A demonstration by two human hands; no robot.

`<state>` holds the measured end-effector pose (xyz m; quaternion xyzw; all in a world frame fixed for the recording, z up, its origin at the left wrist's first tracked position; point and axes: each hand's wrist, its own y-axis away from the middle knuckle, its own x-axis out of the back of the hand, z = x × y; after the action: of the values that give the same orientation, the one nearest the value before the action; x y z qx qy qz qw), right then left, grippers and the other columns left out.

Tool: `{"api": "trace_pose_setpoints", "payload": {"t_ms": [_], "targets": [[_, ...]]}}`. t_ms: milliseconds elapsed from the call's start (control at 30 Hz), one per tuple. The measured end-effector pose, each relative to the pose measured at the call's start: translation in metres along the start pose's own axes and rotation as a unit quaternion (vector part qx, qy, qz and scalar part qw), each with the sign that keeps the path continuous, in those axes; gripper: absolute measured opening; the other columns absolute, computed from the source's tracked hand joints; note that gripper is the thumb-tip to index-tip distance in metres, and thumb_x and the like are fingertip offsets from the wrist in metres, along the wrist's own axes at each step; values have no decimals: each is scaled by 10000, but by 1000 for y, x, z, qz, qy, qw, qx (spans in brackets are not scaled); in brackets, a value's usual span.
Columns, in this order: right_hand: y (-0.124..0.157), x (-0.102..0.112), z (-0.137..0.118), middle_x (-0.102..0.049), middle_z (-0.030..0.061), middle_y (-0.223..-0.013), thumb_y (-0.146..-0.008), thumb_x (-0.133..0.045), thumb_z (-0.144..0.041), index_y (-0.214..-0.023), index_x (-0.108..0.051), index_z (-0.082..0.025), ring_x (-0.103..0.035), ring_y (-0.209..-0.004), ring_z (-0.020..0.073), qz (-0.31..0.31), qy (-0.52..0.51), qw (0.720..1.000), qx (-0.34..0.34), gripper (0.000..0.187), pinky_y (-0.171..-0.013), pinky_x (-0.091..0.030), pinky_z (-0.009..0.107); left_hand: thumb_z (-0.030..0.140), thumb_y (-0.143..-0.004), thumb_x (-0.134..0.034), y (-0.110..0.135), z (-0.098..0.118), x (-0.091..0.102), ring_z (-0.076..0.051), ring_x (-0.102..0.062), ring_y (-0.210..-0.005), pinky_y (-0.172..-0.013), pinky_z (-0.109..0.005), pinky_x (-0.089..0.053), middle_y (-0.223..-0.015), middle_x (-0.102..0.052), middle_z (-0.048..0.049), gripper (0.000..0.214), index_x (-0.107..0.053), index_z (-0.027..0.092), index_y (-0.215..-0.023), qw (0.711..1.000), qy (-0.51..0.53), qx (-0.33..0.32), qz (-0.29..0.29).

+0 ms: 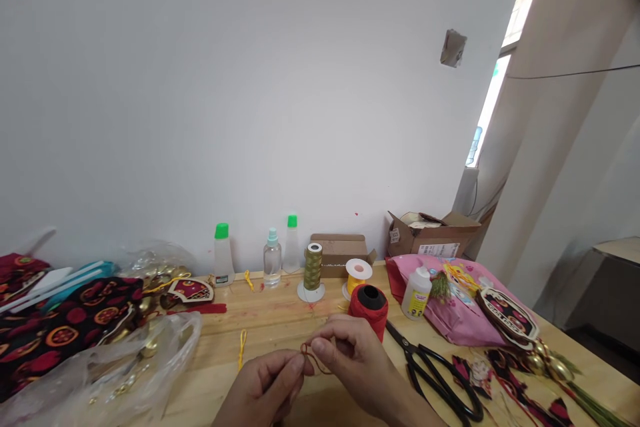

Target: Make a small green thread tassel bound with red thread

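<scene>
My left hand (267, 387) and my right hand (357, 363) meet low in the middle of the head view, above a wooden table (280, 320). Both pinch a thin reddish-brown cord (309, 353) that loops between the fingertips. Just behind my right hand stands a red thread spool (369, 307). A short yellow cord piece (242, 347) lies on the wood left of my left hand.
Black scissors (435, 373) lie right of my hands. Behind stand a gold thread spool (313, 270), a yellow spool (358, 275), glue bottles (223, 255), a white bottle (416, 292), cardboard boxes (430, 233), a pink bag (460, 300). Patterned fabric (65, 320) and a clear plastic bag (120, 360) lie left.
</scene>
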<state>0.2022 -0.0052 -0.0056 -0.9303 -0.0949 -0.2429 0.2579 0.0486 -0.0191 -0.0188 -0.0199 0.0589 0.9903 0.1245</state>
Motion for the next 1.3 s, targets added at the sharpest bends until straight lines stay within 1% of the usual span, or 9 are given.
{"api": "trace_pose_setpoints", "payload": {"t_ms": [267,467,567,667,767,900,1067,1133,1300], "targets": [[5,-1,-6,-580,42,-643,-825,-429,-208,-734,-655,-169,-512,-589,124,-62,222,967,113,247,-516,-313,231,539,-689,-523,-7,-4,12,-88,-201,-466,-426,-209,-151,-499,-286,78,390,-562,162,-600,997,-31,-63,12],[3,-6,-4,-498,-13,-552,-731,-589,-343,-809,-670,-168,-447,-525,103,41,77,996,-1,208,-496,-319,209,501,-712,-498,-4,-2,6,-126,-314,-512,-486,-223,-256,-511,-332,45,386,-544,175,-510,976,-165,-136,41],[2,-11,-2,-495,-8,-547,-713,-602,-311,-713,-686,-162,-444,-537,106,44,20,998,-38,172,-492,-320,208,507,-714,-487,-4,-3,3,-130,-321,-519,-493,-229,-262,-518,-340,43,390,-517,184,-498,973,-189,-129,21],[2,-16,-2,-537,16,-569,-747,-554,-277,-629,-668,-132,-475,-558,112,48,-76,994,-63,219,-501,-339,208,565,-667,-513,-4,-6,0,-110,-264,-480,-452,-227,-211,-488,-298,62,421,-486,183,-492,986,-134,-95,31],[2,-19,-2,-522,14,-569,-735,-561,-277,-591,-640,-116,-462,-550,109,64,-138,985,-78,231,-498,-337,207,565,-641,-555,-3,-9,-2,-83,-190,-444,-428,-219,-141,-458,-286,83,416,-493,174,-514,1000,8,-27,1],[3,-21,-4,-488,5,-567,-733,-549,-267,-578,-620,-115,-426,-544,103,61,-152,984,-73,228,-495,-319,210,447,-598,-676,-4,-12,1,-59,-182,-444,-428,-195,-137,-477,-349,76,322,-571,145,-564,978,195,54,-54],[2,-21,-6,-462,-7,-547,-714,-568,-265,-554,-608,-119,-387,-524,92,60,-132,987,-65,221,-487,-301,206,384,-612,-695,-7,-15,8,-37,-157,-408,-394,-179,-120,-449,-322,82,273,-629,119,-608,951,260,87,-144],[1,-19,-4,-485,-2,-558,-701,-580,-288,-585,-618,-118,-400,-524,93,54,-151,984,-82,209,-486,-311,204,370,-608,-702,-8,-13,9,-35,-151,-408,-391,-176,-124,-444,-312,84,266,-626,116,-584,953,258,72,-138],[-3,-7,7,-595,42,-683,-728,-555,-338,-759,-638,-118,-501,-610,124,26,-160,981,-105,237,-549,-377,211,363,-558,-735,-6,-1,7,-32,-185,-413,-403,-177,-147,-439,-339,80,281,-617,109,-539,969,242,21,-41]]}}
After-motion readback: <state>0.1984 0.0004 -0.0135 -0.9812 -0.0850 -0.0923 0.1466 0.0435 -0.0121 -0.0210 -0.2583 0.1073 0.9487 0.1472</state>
